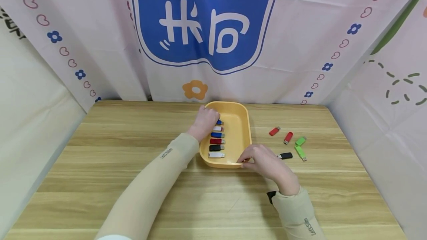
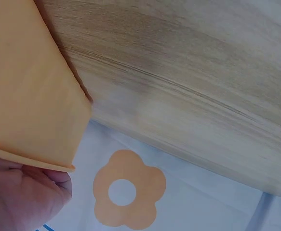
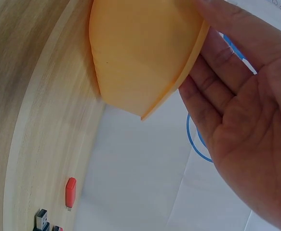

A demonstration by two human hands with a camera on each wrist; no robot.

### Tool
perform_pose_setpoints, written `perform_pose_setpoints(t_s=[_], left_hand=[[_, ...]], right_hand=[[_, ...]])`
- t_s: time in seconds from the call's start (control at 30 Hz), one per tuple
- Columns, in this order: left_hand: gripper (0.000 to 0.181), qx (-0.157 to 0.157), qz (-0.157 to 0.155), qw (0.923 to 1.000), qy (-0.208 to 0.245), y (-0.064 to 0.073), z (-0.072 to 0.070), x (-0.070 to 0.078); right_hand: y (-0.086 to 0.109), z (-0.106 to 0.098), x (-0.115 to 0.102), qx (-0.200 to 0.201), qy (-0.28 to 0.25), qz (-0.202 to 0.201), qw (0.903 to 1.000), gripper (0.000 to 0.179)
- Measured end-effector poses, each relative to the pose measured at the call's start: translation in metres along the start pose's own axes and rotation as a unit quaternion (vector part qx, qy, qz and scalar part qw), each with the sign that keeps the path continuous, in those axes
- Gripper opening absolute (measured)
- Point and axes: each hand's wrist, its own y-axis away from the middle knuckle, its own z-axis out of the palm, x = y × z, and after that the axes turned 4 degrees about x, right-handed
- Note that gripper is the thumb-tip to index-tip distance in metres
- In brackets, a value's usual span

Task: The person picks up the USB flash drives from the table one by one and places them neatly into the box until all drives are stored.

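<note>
A yellow tray [image 1: 233, 132] stands on the table with several USB flash drives lined up in a column along its left side. They are blue, white, red and black; a blue drive [image 1: 217, 135] lies mid-column. My left hand [image 1: 204, 119] reaches over the far left rim with curled fingers, beside the farthest visible blue drive; its fingertips are hidden, so what they hold cannot be told. At the near right corner my right hand [image 1: 265, 162] pinches the rim, fingers inside and thumb outside. The right wrist view shows this palm [image 3: 256, 115] beside the tray's outer wall [image 3: 135, 53].
Right of the tray lie loose USB drives: two red ones, including this red drive [image 1: 288, 137], two green ones, including this green drive [image 1: 300, 152], and a black drive [image 1: 285, 155]. A printed curtain [image 1: 166, 80] hangs behind the wooden table [image 1: 116, 158].
</note>
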Motion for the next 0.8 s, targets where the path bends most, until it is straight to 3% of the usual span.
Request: perform_pose_setpoints(t_s=[0.43,0.8], left_hand=[[0.013,-0.006,-0.011,0.9993,-0.036,-0.0017,0.0049,0.0039],[0.011,-0.021,-0.017,0.9991,-0.032,-0.0025,0.004,0.0046]], right_hand=[[0.0002,-0.0001,-0.0002,-0.003,-0.002,0.004,1.0,0.011],[0.0001,0.0,0.0003,-0.007,-0.006,0.015,0.9998,0.012]])
